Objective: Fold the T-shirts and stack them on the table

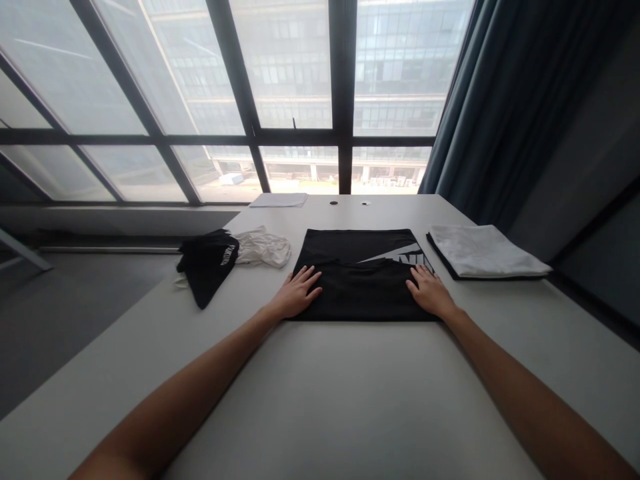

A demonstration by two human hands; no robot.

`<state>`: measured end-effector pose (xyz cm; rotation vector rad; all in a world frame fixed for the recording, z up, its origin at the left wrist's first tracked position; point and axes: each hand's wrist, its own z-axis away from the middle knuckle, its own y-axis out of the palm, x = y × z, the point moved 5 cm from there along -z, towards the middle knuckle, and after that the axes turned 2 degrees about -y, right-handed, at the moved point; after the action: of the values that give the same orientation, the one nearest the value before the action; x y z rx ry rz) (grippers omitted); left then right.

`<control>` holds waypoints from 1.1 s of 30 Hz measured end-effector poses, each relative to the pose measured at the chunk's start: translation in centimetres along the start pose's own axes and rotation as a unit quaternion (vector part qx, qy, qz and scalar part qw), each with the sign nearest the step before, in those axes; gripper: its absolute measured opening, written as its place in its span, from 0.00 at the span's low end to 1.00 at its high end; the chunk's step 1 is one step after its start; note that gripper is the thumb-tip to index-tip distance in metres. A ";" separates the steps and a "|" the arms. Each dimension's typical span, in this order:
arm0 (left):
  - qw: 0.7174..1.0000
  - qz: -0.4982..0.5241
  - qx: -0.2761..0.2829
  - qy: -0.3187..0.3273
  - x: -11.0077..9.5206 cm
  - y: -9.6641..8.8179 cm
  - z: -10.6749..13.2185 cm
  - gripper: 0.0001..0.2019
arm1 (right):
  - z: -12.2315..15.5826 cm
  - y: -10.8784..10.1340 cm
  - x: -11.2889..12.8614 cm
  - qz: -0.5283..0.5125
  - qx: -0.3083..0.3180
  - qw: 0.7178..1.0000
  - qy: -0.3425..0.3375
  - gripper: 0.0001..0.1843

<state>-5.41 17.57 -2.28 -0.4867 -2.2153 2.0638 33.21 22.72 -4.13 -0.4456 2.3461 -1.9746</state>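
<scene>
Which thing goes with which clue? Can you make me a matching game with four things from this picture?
Things:
1. Curtain
2. Black cloth in the middle
3. White cloth on the left
4. White cloth on the right

Clues:
A. Loosely bunched up on the table
B. Lying flat under the left hand and the right hand
C. Neatly folded, on top of something black
D. Hanging beside the window

Right pairs: 1-D, 2-B, 3-A, 4-C
</scene>
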 end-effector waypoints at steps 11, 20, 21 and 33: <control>1.000 -0.004 0.010 -0.004 0.0 -0.1 0.1 0.30 | -0.1 -0.1 0.1 0.000 0.006 1.000 0.005 0.32; 1.000 -0.003 0.005 -0.004 0.1 0.0 0.0 0.30 | 0.0 -0.3 0.2 -0.006 -0.001 1.000 0.006 0.32; 1.000 -0.002 0.006 -0.004 0.1 0.0 0.0 0.30 | 0.0 -0.3 0.1 -0.007 -0.003 1.000 0.007 0.32; 1.000 -0.001 -0.002 -0.001 0.2 0.0 0.0 0.29 | 0.0 -0.1 0.1 -0.007 -0.001 1.000 0.010 0.32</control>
<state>-5.58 17.63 -2.36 -0.4839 -2.2193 2.0614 33.17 22.72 -3.99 -0.4462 2.3628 -1.9931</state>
